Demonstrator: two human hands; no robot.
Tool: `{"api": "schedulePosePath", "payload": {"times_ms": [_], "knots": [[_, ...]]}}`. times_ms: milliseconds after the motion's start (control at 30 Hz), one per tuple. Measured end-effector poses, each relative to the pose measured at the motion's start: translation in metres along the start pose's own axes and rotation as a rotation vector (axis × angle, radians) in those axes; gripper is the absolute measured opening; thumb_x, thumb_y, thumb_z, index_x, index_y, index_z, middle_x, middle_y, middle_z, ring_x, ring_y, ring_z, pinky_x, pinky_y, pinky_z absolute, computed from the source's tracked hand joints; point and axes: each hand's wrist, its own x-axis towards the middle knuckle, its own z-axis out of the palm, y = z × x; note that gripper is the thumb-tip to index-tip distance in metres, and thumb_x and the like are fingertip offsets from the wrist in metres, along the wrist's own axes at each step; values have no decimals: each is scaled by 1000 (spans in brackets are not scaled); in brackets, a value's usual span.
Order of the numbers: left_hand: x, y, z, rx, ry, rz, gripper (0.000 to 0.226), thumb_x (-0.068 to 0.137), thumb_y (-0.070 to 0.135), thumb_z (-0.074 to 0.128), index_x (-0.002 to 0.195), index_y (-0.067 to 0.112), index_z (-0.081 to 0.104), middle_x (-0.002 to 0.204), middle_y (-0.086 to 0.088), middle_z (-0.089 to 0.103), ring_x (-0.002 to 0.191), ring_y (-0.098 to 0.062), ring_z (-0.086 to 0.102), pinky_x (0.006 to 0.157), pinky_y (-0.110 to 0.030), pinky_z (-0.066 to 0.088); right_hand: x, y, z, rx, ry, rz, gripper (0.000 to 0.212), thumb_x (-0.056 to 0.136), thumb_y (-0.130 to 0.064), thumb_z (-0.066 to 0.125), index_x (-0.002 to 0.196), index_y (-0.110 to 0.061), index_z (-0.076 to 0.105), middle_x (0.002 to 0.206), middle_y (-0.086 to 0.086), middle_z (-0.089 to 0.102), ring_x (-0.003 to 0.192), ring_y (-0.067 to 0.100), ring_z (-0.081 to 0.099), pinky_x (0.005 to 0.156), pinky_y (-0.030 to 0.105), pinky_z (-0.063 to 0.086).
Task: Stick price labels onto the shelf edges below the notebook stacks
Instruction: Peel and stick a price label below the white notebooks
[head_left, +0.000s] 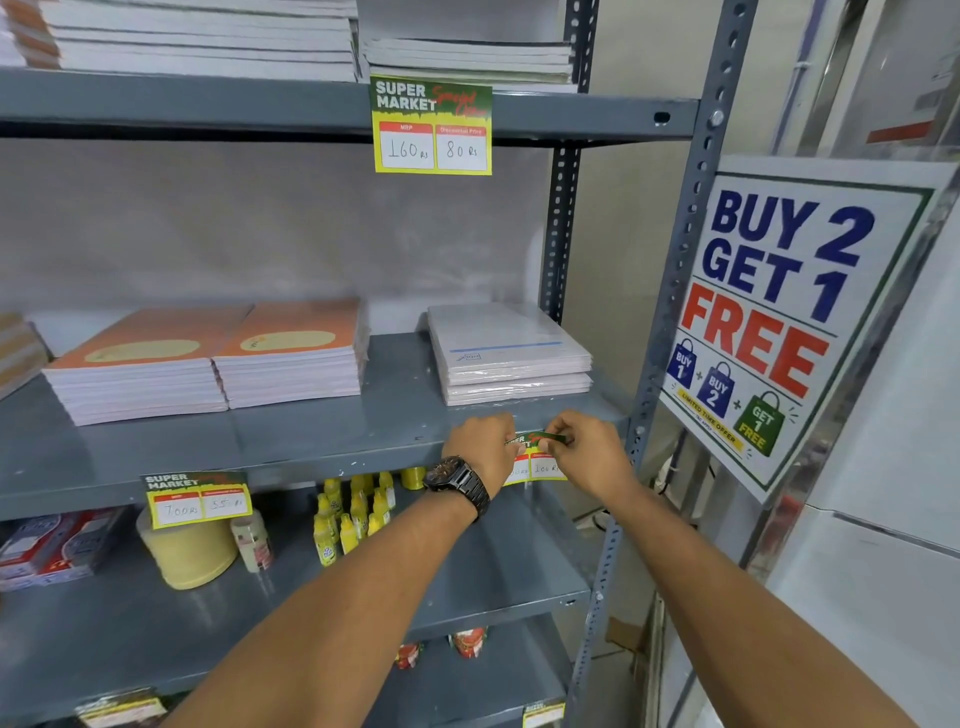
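A green and yellow price label (537, 465) lies against the front edge of the middle grey shelf (311, 447), below a white wrapped notebook stack (511, 353). My left hand (483, 449), with a dark watch on the wrist, pinches the label's left side. My right hand (584, 449) pinches its top right corner. Two orange notebook stacks (218, 358) sit further left, with a stuck label (196, 498) on the edge below them. Another label (432, 126) hangs from the top shelf under more notebook stacks (467, 54).
The lower shelf holds yellow bottles (353, 512), a tape roll (189, 551) and boxed goods (57, 545). A perforated grey upright (675, 291) bounds the rack on the right. A "Buy 2 Get 1 Free" poster (779, 322) hangs just beyond it.
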Motion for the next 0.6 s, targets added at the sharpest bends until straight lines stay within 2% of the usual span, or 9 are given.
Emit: {"api": "schedulePosePath", "payload": {"times_ms": [133,267,433,533,600], "knots": [[-1,-1,-2,70,-7,25,17,91,34,55,95,19,58,98,-9,70,88,-33,62,66,-35,45,-1,-1,2,-30,40,24,8,79,-18,74,79,-17,66,69,-4,67,65,14,61,52,16,39],[2,-3,-9,166,0,45,24,89,42,56,93,19,57,101,-6,69,93,-33,63,70,-37,47,0,-2,2,-71,70,45,16,77,-24,76,71,-23,61,67,-5,67,63,14,60,50,19,37],[13,-14,-16,156,-4,45,40,79,54,66,93,19,52,100,-3,66,89,-31,63,70,-38,51,7,-3,-7,-94,70,54,27,69,-24,84,67,-27,58,69,-10,58,62,5,54,51,22,35],[16,-16,-18,103,-37,24,37,75,51,70,89,21,53,98,-2,65,87,-29,62,68,-35,50,11,-1,-12,-119,81,22,30,63,-26,88,69,-24,59,80,-12,54,74,12,56,57,21,37],[18,-18,-20,71,-65,27,36,74,51,72,87,23,53,95,1,64,83,-26,60,66,-32,47,11,0,-13,-190,51,-41,30,64,-35,86,74,-28,59,85,-12,54,89,17,54,69,27,40]]}}
